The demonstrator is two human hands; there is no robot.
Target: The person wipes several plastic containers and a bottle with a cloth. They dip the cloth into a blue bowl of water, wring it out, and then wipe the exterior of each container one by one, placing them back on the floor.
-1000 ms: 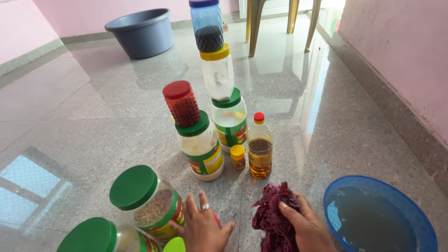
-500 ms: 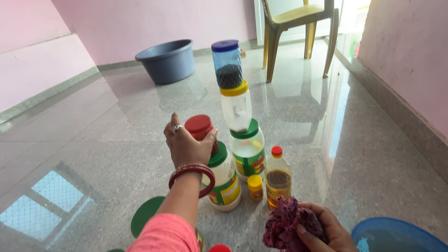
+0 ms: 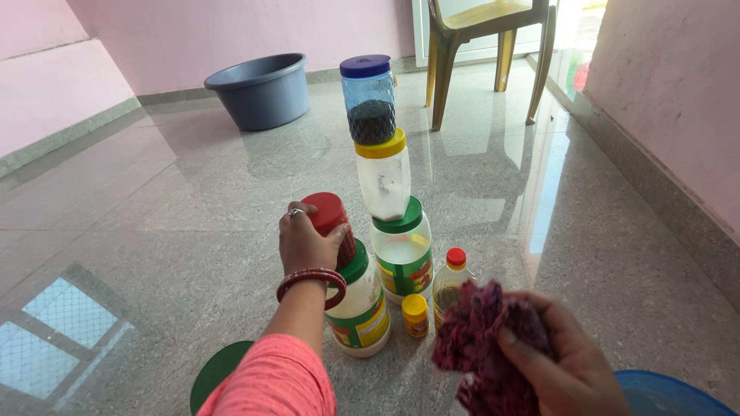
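Floor: polished grey speckled stone (image 3: 154,192), glossy enough to mirror a window grid at the lower left and the chair legs farther back.
Walls: pink, with a grey skirting strip along the base — one wall at the left and back, another close on the right.
Far end: a grey-blue plastic tub (image 3: 260,88) stands on the floor by the back wall; a wooden-coloured chair (image 3: 486,46) stands to its right near a bright doorway.
Tall stack: a green-lidded jar (image 3: 403,250) with a green, red and yellow label holds a pale powder; on it a clear yellow-capped jar (image 3: 383,176); on top a blue-lidded jar (image 3: 368,98), its lower half dark with contents.
Short stack: a second green-lidded jar (image 3: 361,308) with the same kind of label stands just left of the tall stack, carrying the red-lidded jar (image 3: 331,227) tilted on its lid.
Small items: a small yellow-capped bottle (image 3: 415,315) and a red-capped oil bottle (image 3: 449,279) stand in front of the tall stack.
Left hand (image 3: 304,245): ring and red bangles — fingers wrapped round the red-lidded jar, clamped on it.
Right hand (image 3: 563,362): closed tight on a crumpled maroon cloth (image 3: 482,347), low and near the camera.
Lower edge: a green lid (image 3: 220,370) shows beside the pink sleeve; a blue basin rim (image 3: 663,393) sits at the right corner.
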